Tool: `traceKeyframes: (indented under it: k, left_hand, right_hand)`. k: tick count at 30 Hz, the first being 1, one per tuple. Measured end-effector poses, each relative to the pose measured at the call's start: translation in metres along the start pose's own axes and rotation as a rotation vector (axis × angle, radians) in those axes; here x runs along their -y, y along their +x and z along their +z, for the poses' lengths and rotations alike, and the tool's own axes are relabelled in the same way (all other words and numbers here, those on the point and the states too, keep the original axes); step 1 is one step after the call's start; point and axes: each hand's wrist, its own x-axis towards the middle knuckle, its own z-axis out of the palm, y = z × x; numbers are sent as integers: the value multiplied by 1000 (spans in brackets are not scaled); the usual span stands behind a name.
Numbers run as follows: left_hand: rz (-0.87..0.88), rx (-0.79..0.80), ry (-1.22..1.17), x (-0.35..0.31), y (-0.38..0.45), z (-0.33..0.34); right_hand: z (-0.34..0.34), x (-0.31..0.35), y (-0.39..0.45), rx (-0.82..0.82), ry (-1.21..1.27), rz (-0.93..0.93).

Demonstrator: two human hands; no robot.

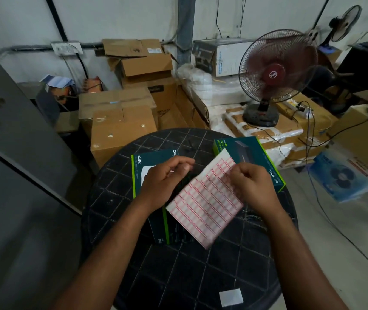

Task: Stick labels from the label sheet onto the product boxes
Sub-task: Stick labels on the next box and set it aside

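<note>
The right hand [253,186] pinches the upper right edge of the label sheet [205,204], fingers curled on it. The left hand [165,177], at nine o'clock from the sheet, has curled fingers; whether it pinches a label, I cannot tell. The sheet lies tilted over a dark green product box [147,175], with a second box [252,157] at one o'clock, both on a round black table [189,271].

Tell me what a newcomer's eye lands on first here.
First comes the label sheet with its red-edged labels, at the centre over the round black table, with the right hand pinching its upper edge and the left hand beside it. Two dark green product boxes lie beneath, one under each hand. Behind, to the right, a red fan stands on wrapped cartons.
</note>
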Motion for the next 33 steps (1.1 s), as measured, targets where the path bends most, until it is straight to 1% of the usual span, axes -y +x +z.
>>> traceKeyframes:
  k: [1,2,5,6,7,8,12,14,17,20,22,24,25,27,29,30,33]
  left_hand:
    - [8,40,81,1,0,2]
    - [36,89,212,2,0,4]
    - [180,195,811,3,-2,20]
    - [204,208,946,5,-2,25]
    - [204,222,1014,5,-3,29]
    - [193,236,1037,5,-3,31]
    - [179,225,1085,4,-2,33]
    - [179,212,1118,5,-1,34]
    - [157,194,1129,5,-2,35]
    - [124,198,1126,3,-3,37]
    - [110,194,1130,2,-2,38]
    - [96,191,1133,2,0,39]
    - [89,189,1135,3,1,39]
    - [77,188,1128,3,4,38]
    - [60,192,1100,3,7,38]
    - [49,194,1085,3,8,37]
    - [29,191,1052,2,12,36]
  right_hand:
    - [-4,-9,1,9,11,28]
    - [-9,-19,1,22,24,58]
    - [-30,-48,1,89,-22,165]
    - [-37,-60,1,129,-61,199]
    - [-43,-73,2,165,-107,237]
    - [-47,-89,3,192,-174,273]
    - [-39,-152,15,224,-648,387]
    - [-26,-181,22,322,-792,380]
    - [-6,-215,33,453,-907,323]
    - [7,-235,43,468,-985,205]
    - [16,-245,41,418,-1025,147]
    - [26,-254,29,335,-968,141]
    - [32,-258,21,330,-901,157]
    - [45,-268,4,428,-800,180]
    - [53,-277,-6,541,-780,160]
    - [55,-282,-7,566,-782,147]
    - [57,-290,11,532,-824,120]
